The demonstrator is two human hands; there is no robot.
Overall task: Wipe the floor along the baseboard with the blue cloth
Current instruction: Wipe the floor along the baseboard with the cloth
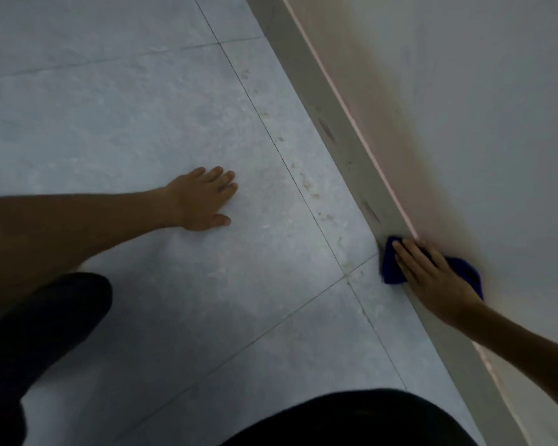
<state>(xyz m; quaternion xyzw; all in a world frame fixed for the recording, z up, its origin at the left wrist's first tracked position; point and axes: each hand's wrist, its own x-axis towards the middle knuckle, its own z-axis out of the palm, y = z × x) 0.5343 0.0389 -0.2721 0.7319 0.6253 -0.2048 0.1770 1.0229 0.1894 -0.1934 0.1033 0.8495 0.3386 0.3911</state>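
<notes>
A blue cloth (391, 268) is pressed against the pale baseboard (329, 104), which runs from the top centre down to the lower right. My right hand (432, 278) lies flat over the cloth with fingers stretched along the board, hiding most of the fabric. My left hand (203, 201) rests palm down on the grey tiled floor (126, 123), fingers spread, holding nothing, well to the left of the cloth. Brownish smudges mark the floor strip beside the baseboard ahead of the cloth.
A white wall (464, 91) rises behind the baseboard on the right. My knees in dark trousers (45, 333) fill the lower left and bottom centre. Dark grout lines cross the tiles, one running parallel to the baseboard.
</notes>
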